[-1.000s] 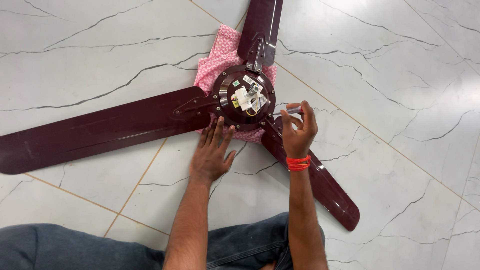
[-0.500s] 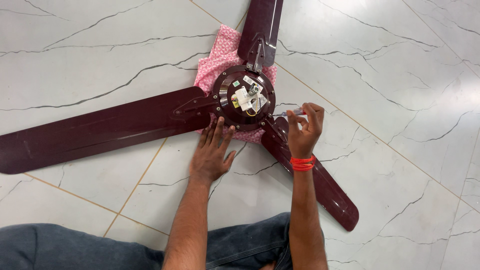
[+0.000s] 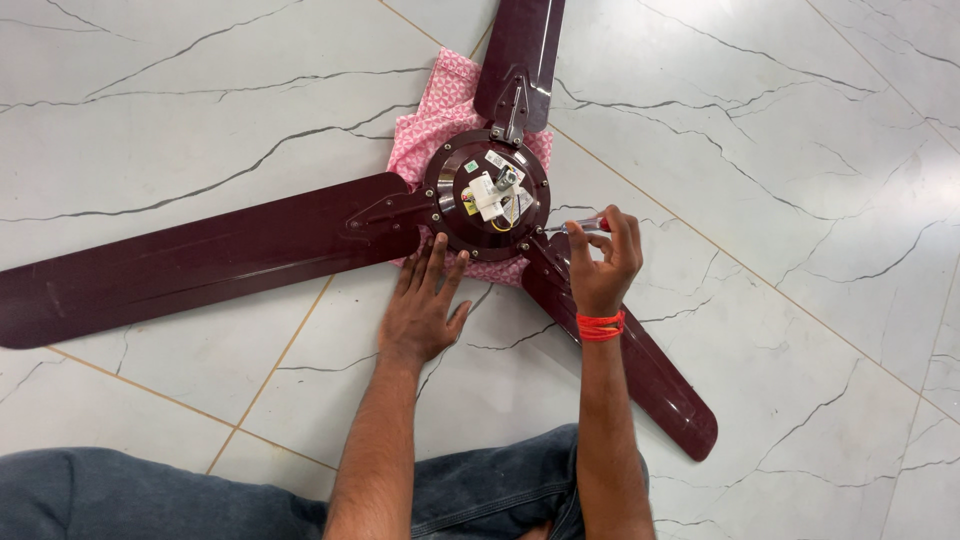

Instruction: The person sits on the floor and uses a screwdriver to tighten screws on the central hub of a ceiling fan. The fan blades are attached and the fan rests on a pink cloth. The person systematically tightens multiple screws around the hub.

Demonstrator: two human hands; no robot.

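Head view: marble floor (image 3: 800, 150), maroon ceiling fan (image 3: 487, 195) lying centre on a pink cloth (image 3: 430, 130). Left hand (image 3: 425, 310) flat, fingers spread, pressing near the hub's near edge. Right hand (image 3: 600, 260) clenched around a screwdriver (image 3: 575, 227) pointing left at the hub's right edge. Risk: tip slips off, scratching the housing, since cloth lets the fan shift.

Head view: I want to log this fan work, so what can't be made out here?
- Screwdriver: its handle is mostly hidden inside the right hand; its tip at the hub is too small to tell.
- Top blade: cut off by the top edge.
- Left blade: its end leaves the left edge.
- Hub wiring: too small to read.
- Cloth: mostly under the hub.
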